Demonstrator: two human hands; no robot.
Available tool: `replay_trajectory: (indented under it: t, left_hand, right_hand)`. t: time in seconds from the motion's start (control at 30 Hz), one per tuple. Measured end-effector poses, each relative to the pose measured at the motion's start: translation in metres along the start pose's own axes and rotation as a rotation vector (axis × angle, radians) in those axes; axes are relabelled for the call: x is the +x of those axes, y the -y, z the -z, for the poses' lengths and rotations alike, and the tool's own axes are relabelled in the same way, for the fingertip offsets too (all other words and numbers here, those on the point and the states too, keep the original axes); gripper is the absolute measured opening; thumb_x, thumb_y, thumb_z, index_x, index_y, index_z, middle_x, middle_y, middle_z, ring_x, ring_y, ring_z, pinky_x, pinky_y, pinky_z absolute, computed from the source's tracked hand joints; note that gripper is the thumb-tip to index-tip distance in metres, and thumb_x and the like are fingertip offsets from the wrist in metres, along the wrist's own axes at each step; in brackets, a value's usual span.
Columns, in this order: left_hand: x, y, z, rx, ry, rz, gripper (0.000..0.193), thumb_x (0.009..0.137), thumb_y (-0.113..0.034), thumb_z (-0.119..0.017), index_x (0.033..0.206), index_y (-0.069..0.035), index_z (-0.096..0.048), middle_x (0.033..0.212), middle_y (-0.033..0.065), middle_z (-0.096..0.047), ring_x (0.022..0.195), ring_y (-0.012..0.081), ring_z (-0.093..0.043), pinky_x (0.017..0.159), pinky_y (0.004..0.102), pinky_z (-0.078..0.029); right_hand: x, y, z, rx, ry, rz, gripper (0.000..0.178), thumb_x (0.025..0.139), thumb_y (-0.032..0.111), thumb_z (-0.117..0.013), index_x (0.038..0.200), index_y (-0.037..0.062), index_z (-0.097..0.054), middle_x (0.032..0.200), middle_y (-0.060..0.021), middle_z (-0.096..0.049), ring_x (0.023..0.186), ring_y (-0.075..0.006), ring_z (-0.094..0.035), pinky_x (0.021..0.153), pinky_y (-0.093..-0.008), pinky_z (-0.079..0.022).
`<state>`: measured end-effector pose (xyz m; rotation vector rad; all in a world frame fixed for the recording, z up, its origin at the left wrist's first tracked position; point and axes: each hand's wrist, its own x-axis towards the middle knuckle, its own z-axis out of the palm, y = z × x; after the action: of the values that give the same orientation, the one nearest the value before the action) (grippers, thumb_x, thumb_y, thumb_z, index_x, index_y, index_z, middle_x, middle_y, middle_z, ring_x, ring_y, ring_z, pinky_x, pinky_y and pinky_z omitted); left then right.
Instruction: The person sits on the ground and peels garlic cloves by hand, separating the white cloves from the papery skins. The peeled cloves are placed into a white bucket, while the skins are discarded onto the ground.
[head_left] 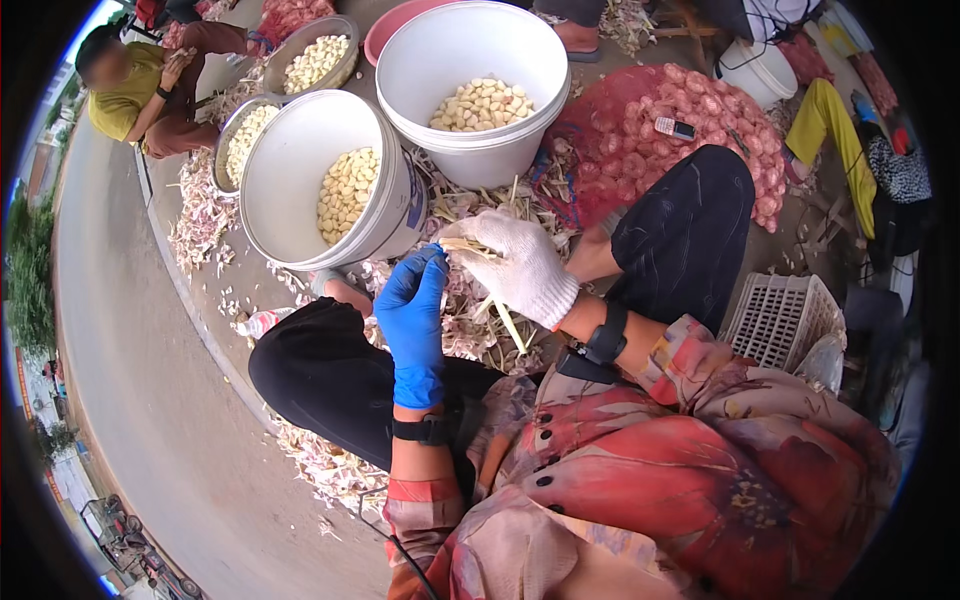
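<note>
My left hand (413, 310), in a blue glove, is pinched shut with its fingertips against the right hand's. What those blue fingertips hold, if anything, is too small to make out. My right hand (517, 265), in a white knitted glove, is closed on a pale tan dry garlic stalk (470, 246). Any bulb on it is hidden by the fingers. Just beyond my hands stand two white buckets, one tilted toward me (270, 170) and one upright (480, 155), each with peeled garlic cloves (350, 190) at the bottom. Garlic skins (465, 335) litter the ground below my hands.
A red mesh sack of garlic bulbs (670, 130) lies at the right, with a mobile phone (675, 128) on it. Beside my right knee is a white plastic basket (775, 320). Two basins of cloves (318, 62) and a seated person (150, 95) are at the far left.
</note>
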<state>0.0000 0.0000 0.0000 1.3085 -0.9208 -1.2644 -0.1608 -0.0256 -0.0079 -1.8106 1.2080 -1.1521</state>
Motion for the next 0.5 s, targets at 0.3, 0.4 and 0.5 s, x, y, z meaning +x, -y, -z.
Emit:
replay_trajectory:
  t: [0.3, 0.4, 0.5]
  left_hand:
    - [0.004, 0.011, 0.016, 0.059, 0.038, 0.107, 0.012, 0.092, -0.009, -0.068, 0.098, 0.001, -0.071, 0.082, -0.0015, -0.067, 0.072, 0.0048, -0.056, 0.068, 0.0202, -0.044]
    - [0.007, 0.011, 0.010, 0.023, 0.013, 0.100, 0.012, 0.091, -0.012, -0.069, 0.093, 0.000, -0.071, 0.079, -0.0017, -0.065, 0.069, 0.0044, -0.054, 0.065, 0.0205, -0.043]
    - [0.012, 0.007, 0.013, -0.093, 0.009, 0.248, 0.013, 0.091, -0.012, -0.069, 0.094, 0.000, -0.070, 0.079, -0.0013, -0.066, 0.069, 0.0045, -0.054, 0.065, 0.0204, -0.043]
  right_hand:
    - [0.006, 0.001, 0.001, -0.374, 0.083, 0.319, 0.038, 0.074, 0.005, -0.069, 0.111, 0.0104, -0.068, 0.095, -0.0116, -0.065, 0.087, -0.0312, -0.065, 0.075, -0.0404, -0.054]
    - [0.003, -0.011, -0.014, -0.008, 0.017, 0.127, 0.032, 0.082, 0.004, -0.070, 0.114, 0.0077, -0.067, 0.093, -0.0099, -0.069, 0.079, -0.0239, -0.068, 0.068, -0.0334, -0.055]
    - [0.003, -0.005, -0.018, 0.874, 0.027, -0.654, 0.025, 0.090, 0.007, -0.068, 0.115, 0.0038, -0.067, 0.091, -0.0068, -0.070, 0.073, -0.0145, -0.067, 0.062, -0.0260, -0.053]
